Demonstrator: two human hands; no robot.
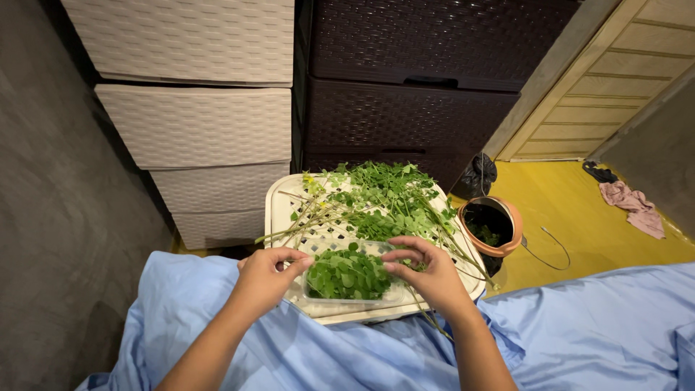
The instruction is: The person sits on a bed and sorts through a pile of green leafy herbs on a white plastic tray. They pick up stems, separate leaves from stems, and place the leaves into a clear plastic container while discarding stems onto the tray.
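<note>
A clear plastic container (394, 295) filled with small green leaves (347, 275) sits at the near edge of a cream perforated tray (279, 206). My left hand (266, 275) pinches the container's left rim. At its right side, my right hand (427, 269) has its fingers curled over the leaves. Behind the container, leafy green stalks (384, 195) and bare stems (304, 224) lie piled across the tray. The tray rests on my lap, which is covered in light blue cloth (304, 347).
Cream woven drawers (195, 123) and dark brown woven drawers (413, 108) stand behind the tray. A terracotta-coloured pot (507, 239) sits on the yellow floor (579, 217) at right, near a cable, a pink cloth (637, 206) and a wooden door (615, 80).
</note>
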